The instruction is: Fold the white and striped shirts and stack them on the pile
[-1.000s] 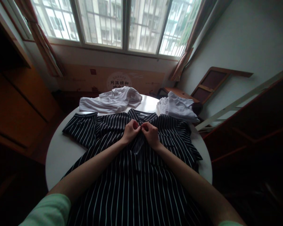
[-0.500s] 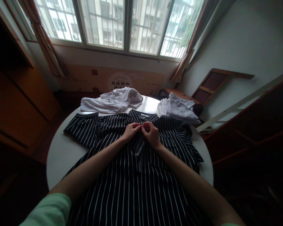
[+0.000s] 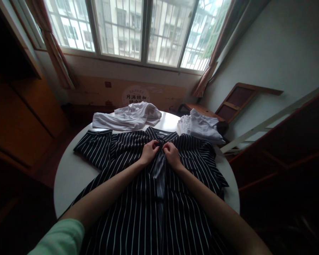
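A: Where's the striped shirt (image 3: 154, 198)?
B: Flat on the bench (image 3: 69, 177), under both hands. The left hand (image 3: 149, 152) and right hand (image 3: 171, 154) each have their grip pinched shut on its front, probably at a button.
A: Beyond them?
B: White clothes (image 3: 127, 118).

One piece of readable writing is showing: a row of white Chinese characters, reading roughly 月满颐和, is sitting inside a pale round emblem on the brown cardboard panel (image 3: 127, 92) that is leaning against the wall under the window. A second row below it is being cut off by the crumpled white garment (image 3: 127, 118) lying in front, so it cannot be read. A small dark red mark is standing further left on the same panel, too small to make out.
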Motion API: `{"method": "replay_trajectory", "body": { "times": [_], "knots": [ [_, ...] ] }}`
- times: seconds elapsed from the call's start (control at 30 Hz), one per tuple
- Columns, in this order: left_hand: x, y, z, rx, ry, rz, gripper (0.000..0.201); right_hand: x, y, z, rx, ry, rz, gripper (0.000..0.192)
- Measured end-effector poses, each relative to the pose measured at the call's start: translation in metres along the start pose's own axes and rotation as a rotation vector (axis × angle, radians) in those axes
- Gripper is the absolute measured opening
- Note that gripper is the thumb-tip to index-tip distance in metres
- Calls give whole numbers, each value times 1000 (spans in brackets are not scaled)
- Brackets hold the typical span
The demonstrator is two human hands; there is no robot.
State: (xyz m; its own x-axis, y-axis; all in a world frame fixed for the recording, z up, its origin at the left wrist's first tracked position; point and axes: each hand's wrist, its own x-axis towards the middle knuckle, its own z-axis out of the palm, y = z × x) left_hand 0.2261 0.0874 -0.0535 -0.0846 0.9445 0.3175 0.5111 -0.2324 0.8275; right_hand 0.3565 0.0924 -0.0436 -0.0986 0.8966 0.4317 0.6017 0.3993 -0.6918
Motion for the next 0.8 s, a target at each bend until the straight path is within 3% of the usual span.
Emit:
{"method": "replay_trajectory", "body": {
  "times": [0.23, 0.8],
  "knots": [
    [4, -4, 3, 61, -22, 31, 13, -3, 1, 1, -46, -107, -11, 22],
    [0, -1, 1, 72, -43, 51, 11, -2, 0, 2, -68, -120, -60, 23]
  ]
}}
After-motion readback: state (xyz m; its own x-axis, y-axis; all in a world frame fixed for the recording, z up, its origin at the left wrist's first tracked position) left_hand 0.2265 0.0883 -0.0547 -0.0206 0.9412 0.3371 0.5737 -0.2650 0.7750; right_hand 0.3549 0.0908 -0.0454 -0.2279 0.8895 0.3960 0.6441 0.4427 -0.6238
